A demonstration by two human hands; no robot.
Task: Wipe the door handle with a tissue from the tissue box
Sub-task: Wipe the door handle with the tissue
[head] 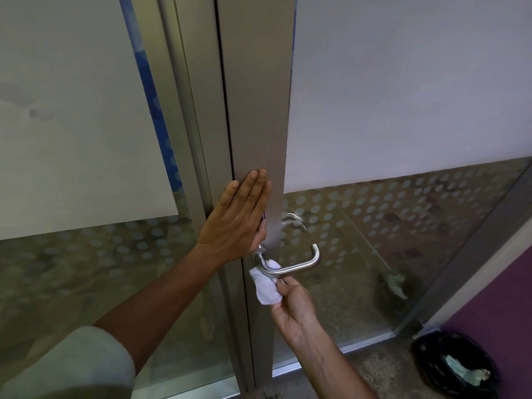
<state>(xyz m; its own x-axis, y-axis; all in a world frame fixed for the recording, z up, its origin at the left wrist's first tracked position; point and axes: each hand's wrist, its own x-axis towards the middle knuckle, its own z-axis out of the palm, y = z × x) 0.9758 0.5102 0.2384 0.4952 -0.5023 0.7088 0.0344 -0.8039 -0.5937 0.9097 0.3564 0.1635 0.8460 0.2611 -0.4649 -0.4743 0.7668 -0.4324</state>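
Observation:
A brushed steel lever door handle [299,264] sticks out from the grey metal frame [259,110] of a glass door. A crumpled white tissue [266,286] is pressed against the handle's near end, under the bar. My right hand [293,309] pinches the tissue from below and right. Just above the handle, my left hand [239,218] lies flat on the door frame, fingers straight and together, holding nothing. The tissue box is not in view.
Frosted and dotted glass panels flank the frame on both sides. A black-lined waste bin [457,367] with crumpled paper stands on the floor at the lower right, beside a purple wall [495,298]. A second handle shows through the glass [292,218].

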